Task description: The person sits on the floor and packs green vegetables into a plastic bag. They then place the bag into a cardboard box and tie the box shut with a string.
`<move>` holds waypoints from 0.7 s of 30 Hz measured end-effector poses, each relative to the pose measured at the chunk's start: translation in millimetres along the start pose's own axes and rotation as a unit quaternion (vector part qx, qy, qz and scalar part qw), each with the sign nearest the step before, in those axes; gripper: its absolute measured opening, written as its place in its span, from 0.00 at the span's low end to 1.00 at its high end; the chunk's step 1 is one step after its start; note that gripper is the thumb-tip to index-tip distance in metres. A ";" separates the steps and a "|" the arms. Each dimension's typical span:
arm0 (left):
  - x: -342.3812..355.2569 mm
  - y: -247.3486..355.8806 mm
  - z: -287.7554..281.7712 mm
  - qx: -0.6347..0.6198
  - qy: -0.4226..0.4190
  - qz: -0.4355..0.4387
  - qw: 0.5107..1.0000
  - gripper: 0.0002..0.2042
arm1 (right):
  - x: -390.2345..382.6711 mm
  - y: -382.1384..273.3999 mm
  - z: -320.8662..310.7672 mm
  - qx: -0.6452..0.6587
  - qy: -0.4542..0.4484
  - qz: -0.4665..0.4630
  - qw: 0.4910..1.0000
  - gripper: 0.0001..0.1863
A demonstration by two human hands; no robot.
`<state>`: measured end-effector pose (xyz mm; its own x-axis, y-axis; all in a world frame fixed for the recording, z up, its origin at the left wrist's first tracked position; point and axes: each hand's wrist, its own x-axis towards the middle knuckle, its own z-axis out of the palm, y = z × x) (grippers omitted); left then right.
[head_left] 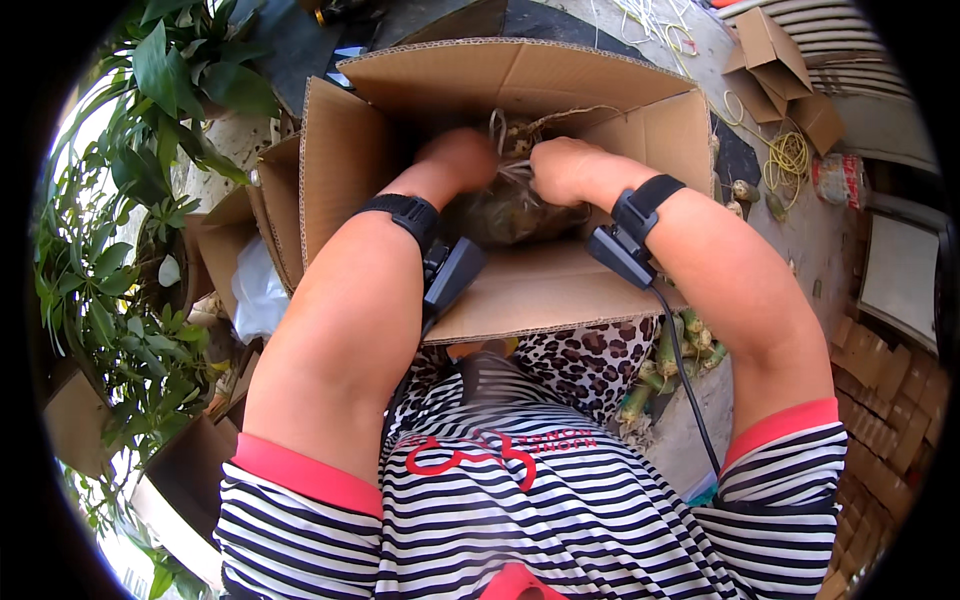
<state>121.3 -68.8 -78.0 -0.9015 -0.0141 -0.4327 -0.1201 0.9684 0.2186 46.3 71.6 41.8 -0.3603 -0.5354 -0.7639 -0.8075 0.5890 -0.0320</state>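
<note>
An open cardboard box [520, 300] stands in front of me with its flaps up. Inside lies a translucent plastic bag [515, 215] with dark contents that I cannot make out. My right hand [568, 172] is closed on the bag's gathered top. At the other side of that top, my left hand [460, 160] is curled into a fist on the plastic; it is blurred and its fingertips are hidden. A pale loop [497, 122] rises between the hands. Past my right hand, a thin brown strand [580, 112] runs toward the box's far wall.
Leafy plants [120, 190] line the left side. A white plastic bag [262, 290] sits beside the box. To the right lie a coil of yellow cord [787, 165], smaller cardboard boxes [775, 60] and several green-topped stalks [665, 365]. A black cable [690, 390] hangs from my right wrist strap.
</note>
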 end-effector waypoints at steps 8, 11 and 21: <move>-0.1 -3.6 -13.2 -0.069 -0.072 0.038 0.994 0.10 | 35.0 -2.8 40.1 0.148 0.158 -0.033 0.976 0.13; -0.9 2.3 -13.1 -0.244 -0.101 -0.053 0.963 0.10 | 32.4 14.4 37.6 0.114 0.131 -0.086 0.981 0.13; -12.8 -7.4 -12.9 -0.122 -0.057 0.027 0.991 0.10 | 19.1 14.2 22.8 0.022 0.087 -0.180 0.980 0.10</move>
<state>128.3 -79.0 -62.8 -0.8578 0.0769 -0.5082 -0.1832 0.8780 0.4422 38.5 83.6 12.0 -0.1336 -0.8058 -0.5769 -0.8772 0.3670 -0.3094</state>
